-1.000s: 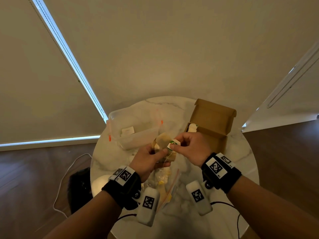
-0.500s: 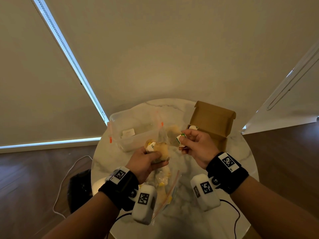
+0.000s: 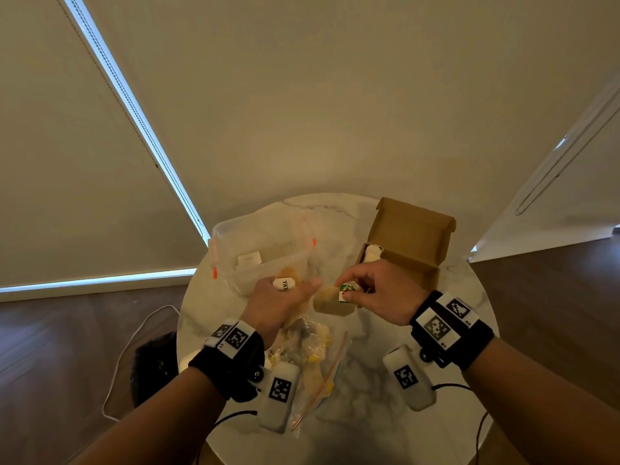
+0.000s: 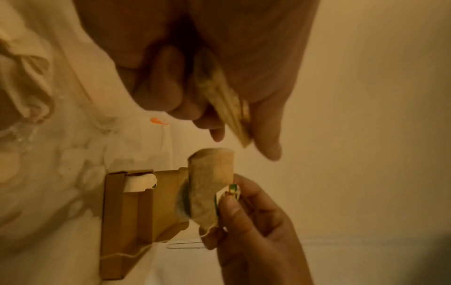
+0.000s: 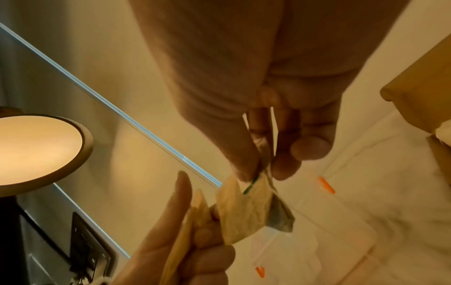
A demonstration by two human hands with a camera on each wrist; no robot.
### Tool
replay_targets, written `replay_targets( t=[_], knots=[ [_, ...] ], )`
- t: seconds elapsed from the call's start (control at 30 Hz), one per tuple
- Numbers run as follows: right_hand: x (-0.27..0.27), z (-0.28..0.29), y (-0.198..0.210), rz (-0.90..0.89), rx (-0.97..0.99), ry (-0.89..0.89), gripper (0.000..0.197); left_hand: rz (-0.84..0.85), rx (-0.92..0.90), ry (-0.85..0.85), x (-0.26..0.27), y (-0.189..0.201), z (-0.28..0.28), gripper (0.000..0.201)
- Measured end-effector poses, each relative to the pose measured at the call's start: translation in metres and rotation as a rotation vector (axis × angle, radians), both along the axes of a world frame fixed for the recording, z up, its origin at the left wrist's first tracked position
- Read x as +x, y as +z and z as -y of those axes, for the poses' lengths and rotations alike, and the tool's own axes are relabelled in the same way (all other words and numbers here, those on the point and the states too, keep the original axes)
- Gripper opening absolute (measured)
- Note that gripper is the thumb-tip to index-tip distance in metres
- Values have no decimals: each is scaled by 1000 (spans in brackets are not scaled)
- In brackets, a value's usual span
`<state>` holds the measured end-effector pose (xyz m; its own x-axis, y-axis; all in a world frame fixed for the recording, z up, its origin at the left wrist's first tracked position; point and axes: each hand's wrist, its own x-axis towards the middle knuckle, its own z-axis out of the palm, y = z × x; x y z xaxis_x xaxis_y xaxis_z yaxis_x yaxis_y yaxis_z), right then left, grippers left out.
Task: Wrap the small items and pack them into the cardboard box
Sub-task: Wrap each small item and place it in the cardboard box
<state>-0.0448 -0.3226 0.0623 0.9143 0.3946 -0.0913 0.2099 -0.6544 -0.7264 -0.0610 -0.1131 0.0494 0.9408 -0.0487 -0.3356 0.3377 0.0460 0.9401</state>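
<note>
Right hand (image 3: 379, 292), fingers curled, thumb and forefinger pinching a small white paper tag printed in green and red (image 3: 347, 290), with a translucent tan tea bag of soft, fibrous mesh (image 5: 246, 209) hanging from the pinch; darker leaf matter bunched in one lower corner of the pouch. Left hand (image 3: 280, 305) just beside it, curled round flat, tan folded wrappers or bags (image 4: 228, 110), stacked edge-on between thumb and fingers; probably more tea bags, though the blur leaves that uncertain. At the top of that fist, a small white rounded tag with dark lettering (image 3: 284, 284). Both hands raised above the round white marble table with grey veining (image 3: 375, 414), close together yet apart.

Beyond the right hand, the small brown corrugated cardboard box (image 3: 407, 250), matte, lid flap standing open at the back, a white crumpled bundle (image 3: 372, 254) already tucked in its near-left corner. Beyond the left hand, a clear rectangular plastic tub with orange clips (image 3: 258, 256), glossy and see-through. Below the hands, a crinkly clear zip bag of yellowish small items (image 3: 310, 357) lying on the marble. Off to the left in the right-wrist view, a round glowing lamp shade (image 5: 36, 150).
</note>
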Motion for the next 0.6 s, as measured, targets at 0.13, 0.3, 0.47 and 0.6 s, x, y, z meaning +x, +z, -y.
replay_targets(
  t=[0.13,0.3,0.47,0.6],
  knots=[
    [1,-3,2,-6,2,23,15,117,107,-120,1,-4,1,32],
    [1,-3,2,-76,162,-32,14,195,305,-148,5,-9,2,15],
    [-1,1,4,-239,401,-107,12,167,279,-100,5,-12,2,15],
    [2,2,1,-264,424,-178,11,151,237,-70,4,-13,4,15]
  ],
)
